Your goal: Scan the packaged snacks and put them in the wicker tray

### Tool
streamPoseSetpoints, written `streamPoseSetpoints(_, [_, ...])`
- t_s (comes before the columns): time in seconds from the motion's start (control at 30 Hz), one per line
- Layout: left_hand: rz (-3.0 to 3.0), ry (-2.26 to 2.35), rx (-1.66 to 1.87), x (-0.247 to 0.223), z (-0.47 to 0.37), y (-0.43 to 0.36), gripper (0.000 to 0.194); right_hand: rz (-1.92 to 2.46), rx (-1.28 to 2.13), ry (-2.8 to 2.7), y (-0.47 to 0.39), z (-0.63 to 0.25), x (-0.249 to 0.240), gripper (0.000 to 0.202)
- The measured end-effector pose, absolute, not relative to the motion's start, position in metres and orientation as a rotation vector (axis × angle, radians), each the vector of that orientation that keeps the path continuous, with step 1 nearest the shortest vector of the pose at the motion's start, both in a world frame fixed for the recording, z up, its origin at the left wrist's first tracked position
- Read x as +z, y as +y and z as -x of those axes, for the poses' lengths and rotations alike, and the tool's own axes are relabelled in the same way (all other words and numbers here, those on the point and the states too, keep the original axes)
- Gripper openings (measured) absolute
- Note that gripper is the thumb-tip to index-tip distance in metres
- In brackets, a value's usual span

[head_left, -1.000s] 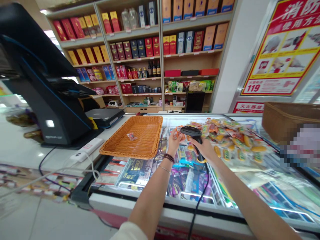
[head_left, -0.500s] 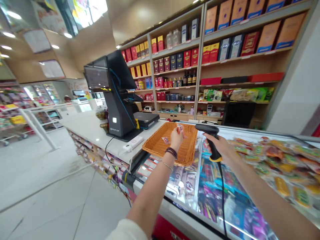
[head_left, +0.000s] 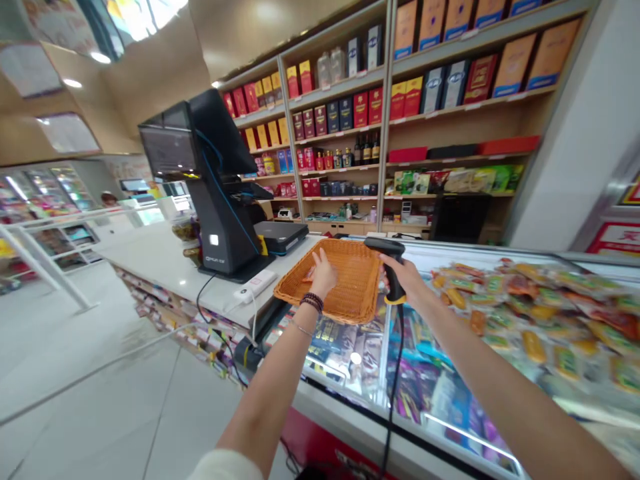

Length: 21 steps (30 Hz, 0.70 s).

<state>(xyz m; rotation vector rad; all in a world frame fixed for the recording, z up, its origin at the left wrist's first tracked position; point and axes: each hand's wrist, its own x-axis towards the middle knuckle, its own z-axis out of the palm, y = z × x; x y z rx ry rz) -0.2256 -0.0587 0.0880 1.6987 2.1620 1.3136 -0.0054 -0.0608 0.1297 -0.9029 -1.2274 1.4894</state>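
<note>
My left hand (head_left: pixel 324 275) reaches into an orange-brown wicker basket (head_left: pixel 357 293), its fingers apart and pointing down. A small wrapped packet (head_left: pixel 309 274) lies at the fingertips, partly hidden by the hand; whether the fingers touch it I cannot tell. My right hand (head_left: pixel 404 280) is wrapped around the grip of a black barcode scanner (head_left: pixel 385 247) with a yellow-orange base. The scanner's head points left over the basket's right rim, and its cable hangs down in front of the freezer.
The basket rests on a glass-topped freezer (head_left: pixel 345 363) with packaged goods inside. Wrapped snacks (head_left: pixel 530 307) cover its right side. At left, a dark checkout terminal (head_left: pixel 227 220) and a white power strip (head_left: pixel 255 285) stand on a white counter (head_left: pixel 145 250). Shelves of boxes line the back.
My left hand has moved left within the basket toward the packet there, and its fingers have spread. The packet it pinched earlier is no longer visible. The scanner remains in my right hand.
</note>
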Motion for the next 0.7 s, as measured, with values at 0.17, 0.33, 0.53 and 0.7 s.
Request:
streamPoseSetpoints(0.17, [-2.030, 1.739, 1.329, 0.091, 0.135, -0.031, 0.061, 0.866, 1.341, -1.101, -0.058, -0.067, 0.133, 0.033])
streamPoseSetpoints(0.33, [-2.115, 1.540, 1.148, 0.083, 0.030, -0.006, 0.050, 0.930, 1.170, -1.014, -0.060, -0.141, 0.133, 0.033])
streamPoseSetpoints(0.53, [-1.923, 1.707, 1.047, 0.074, -0.045, 0.009, 0.042, 0.971, 0.984, -0.989, -0.070, -0.186, 0.114, 0.038])
streamPoseSetpoints(0.7, [-1.807, 1.779, 1.032, 0.065, -0.052, 0.010, 0.038, 0.985, 0.953, -0.916, -0.071, -0.184, 0.085, 0.044])
